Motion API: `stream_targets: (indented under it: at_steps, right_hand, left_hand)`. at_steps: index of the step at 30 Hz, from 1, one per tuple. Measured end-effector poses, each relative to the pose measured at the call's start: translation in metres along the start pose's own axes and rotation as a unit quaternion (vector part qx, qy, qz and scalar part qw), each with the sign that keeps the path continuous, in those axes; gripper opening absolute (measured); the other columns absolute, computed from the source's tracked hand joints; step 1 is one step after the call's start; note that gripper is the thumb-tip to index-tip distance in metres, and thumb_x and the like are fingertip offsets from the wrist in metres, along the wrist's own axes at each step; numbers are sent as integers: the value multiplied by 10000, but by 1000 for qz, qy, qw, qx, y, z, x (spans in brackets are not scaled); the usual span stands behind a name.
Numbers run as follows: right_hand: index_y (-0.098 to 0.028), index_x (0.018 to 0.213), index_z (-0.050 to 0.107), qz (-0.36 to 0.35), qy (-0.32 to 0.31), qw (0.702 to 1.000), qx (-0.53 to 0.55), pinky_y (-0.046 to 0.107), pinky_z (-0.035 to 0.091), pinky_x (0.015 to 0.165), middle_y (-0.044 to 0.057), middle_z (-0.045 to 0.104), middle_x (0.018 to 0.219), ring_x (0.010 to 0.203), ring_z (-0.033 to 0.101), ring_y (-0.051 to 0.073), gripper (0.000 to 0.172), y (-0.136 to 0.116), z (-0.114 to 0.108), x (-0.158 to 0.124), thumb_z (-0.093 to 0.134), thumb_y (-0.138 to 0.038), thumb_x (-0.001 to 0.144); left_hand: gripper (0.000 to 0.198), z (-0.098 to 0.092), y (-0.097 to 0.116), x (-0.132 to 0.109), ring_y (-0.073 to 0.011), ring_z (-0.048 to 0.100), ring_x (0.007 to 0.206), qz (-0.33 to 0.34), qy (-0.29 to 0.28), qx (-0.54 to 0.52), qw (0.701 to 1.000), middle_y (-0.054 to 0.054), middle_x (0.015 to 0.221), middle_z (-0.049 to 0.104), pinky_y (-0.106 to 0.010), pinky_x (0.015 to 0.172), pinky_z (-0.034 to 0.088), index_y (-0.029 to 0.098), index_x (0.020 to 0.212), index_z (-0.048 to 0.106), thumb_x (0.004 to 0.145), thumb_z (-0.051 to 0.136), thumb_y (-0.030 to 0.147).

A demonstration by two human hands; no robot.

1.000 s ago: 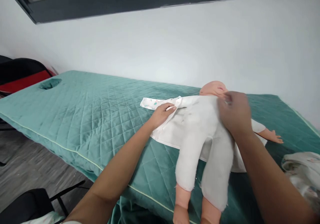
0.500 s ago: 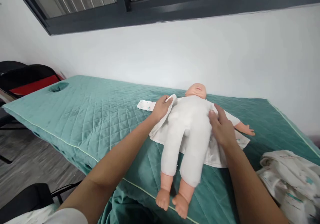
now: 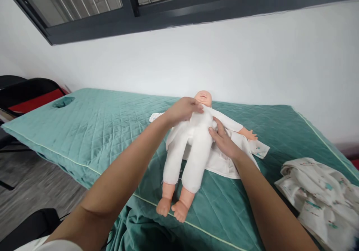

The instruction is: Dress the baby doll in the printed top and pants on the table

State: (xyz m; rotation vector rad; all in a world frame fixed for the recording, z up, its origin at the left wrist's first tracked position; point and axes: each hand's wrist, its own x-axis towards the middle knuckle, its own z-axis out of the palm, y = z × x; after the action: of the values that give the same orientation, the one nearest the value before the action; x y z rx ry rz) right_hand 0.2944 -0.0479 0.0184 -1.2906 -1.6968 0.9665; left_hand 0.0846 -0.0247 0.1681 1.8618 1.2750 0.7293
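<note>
A baby doll [image 3: 196, 142] with a white soft body lies on its back on the green quilted bed, its bare feet toward me. Beneath it spreads a white baby shirt [image 3: 221, 165] with a printed sleeve end at the right. My left hand [image 3: 185, 109] is over the doll's chest near the chin, fingers closed on the shirt's left front; the fingertips' grip is partly hidden. Against the doll's right-hand side as I see it, my right hand [image 3: 223, 138] grips the waist, thumb on the belly. The doll's arm on that side lies outstretched.
A heap of printed white baby clothes [image 3: 322, 195] lies at the bed's right. The green bed [image 3: 112, 124] runs along a white wall under a dark window frame [image 3: 168, 14]. Black and red chairs [image 3: 33, 94] stand at far left, and a black seat [image 3: 36, 225] at lower left.
My left hand has moved from beside the doll to over its chest, bringing the shirt's left front inward. My right hand stays at the doll's side. The view has shifted slightly.
</note>
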Motion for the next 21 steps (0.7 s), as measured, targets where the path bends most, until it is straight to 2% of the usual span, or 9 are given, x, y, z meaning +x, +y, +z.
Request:
stream_targets:
  at_steps: [2, 4, 6, 7, 10, 14, 17, 19, 21]
  right_hand:
    - [-225, 1644, 154, -3, 5, 1000, 10, 439, 189, 1304, 93, 205, 1723, 1587, 217, 251, 923, -1, 0, -1, 437, -752, 942]
    - [-220, 1641, 175, 6, 13, 1000, 11, 447, 225, 1294, 103, 257, 1705, 1563, 283, 265, 925, -4, -1, -3, 457, -747, 936]
    - [-219, 1636, 212, 16, 25, 1000, -2, 461, 240, 1286, 108, 284, 1695, 1542, 326, 286, 920, -7, -2, -4, 474, -745, 928]
    - [-219, 1633, 230, 18, 31, 999, -10, 465, 245, 1284, 108, 289, 1693, 1535, 339, 294, 913, -8, -3, -5, 478, -741, 927]
    - [-210, 1619, 286, 14, 47, 998, -30, 470, 254, 1276, 112, 320, 1680, 1521, 363, 306, 878, -11, -4, -5, 479, -722, 932]
    - [-168, 1582, 363, 8, 71, 996, -52, 500, 304, 1240, 148, 424, 1613, 1460, 436, 327, 825, -15, -4, -4, 475, -681, 945]
    - [-144, 1550, 408, 9, 90, 994, -67, 519, 416, 1147, 168, 607, 1419, 1282, 588, 334, 778, -18, -4, -6, 492, -633, 951]
    - [-150, 1531, 428, 1, 104, 991, -78, 528, 470, 1075, 148, 689, 1257, 1149, 651, 328, 736, -20, -4, -7, 503, -599, 953]
    - [-166, 1494, 466, -27, 106, 990, -85, 538, 486, 1045, 139, 711, 1196, 1119, 662, 333, 651, -22, -2, -8, 482, -552, 970]
  left_hand:
    - [196, -2, 11, -5, -114, 470, 521, 15, -29, -42, 999, 3, 668, 588, -278, 555, 367, 198, 983, 698, 870, 640, 347]
    - [236, -3, 11, -6, -127, 551, 560, 17, 35, -13, 999, -25, 803, 677, -277, 582, 418, 214, 1089, 661, 907, 565, 329]
    - [229, -3, 3, -8, -166, 632, 670, -4, 118, 115, 986, -61, 922, 723, -292, 642, 453, 215, 1087, 632, 947, 481, 314]
    - [232, -2, -2, -10, -193, 653, 721, -22, 132, 193, 972, -74, 933, 732, -305, 664, 458, 214, 1052, 629, 965, 453, 338]
    - [344, 0, -15, -27, -250, 673, 788, -55, 55, 334, 939, -81, 862, 735, -327, 679, 451, 221, 921, 619, 984, 427, 499]
    - [388, 5, -16, -44, -193, 669, 668, -46, -68, 240, 967, -37, 832, 743, -307, 646, 462, 222, 864, 588, 988, 409, 544]
    - [340, 15, -8, -31, -195, 676, 722, -9, -3, 241, 970, -38, 857, 744, -311, 665, 468, 217, 843, 593, 997, 412, 460]
    - [257, 29, -1, -11, -222, 685, 885, 48, 60, 296, 952, -54, 967, 753, -325, 732, 476, 214, 916, 626, 993, 434, 365]
    - [217, 50, 10, 13, -240, 654, 1086, 124, 42, 336, 933, -73, 1154, 735, -335, 834, 487, 205, 1060, 648, 985, 467, 297]
